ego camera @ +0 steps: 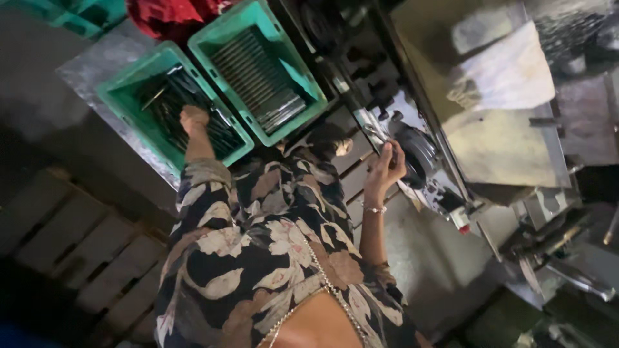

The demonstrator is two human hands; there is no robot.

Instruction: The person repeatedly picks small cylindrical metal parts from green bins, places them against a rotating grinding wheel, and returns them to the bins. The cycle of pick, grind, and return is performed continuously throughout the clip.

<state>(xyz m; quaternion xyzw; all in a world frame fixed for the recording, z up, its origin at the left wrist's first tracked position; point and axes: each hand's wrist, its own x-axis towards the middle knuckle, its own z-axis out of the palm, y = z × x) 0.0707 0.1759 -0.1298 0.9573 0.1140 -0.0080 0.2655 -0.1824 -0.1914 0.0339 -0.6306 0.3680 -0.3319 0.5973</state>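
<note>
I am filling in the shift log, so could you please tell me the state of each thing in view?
Left crate: holds loose dark metal rods.
Right crate: holds rods stacked in neat rows.
Left hand: reaching into the left crate.
Right hand: gripping a dark part at the machine.

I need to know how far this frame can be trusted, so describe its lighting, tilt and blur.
Head view: strongly tilted and dim; the floor at left sinks into shadow, glare washes the metal machine top, the left hand in the green crate and the right hand look soft.
</note>
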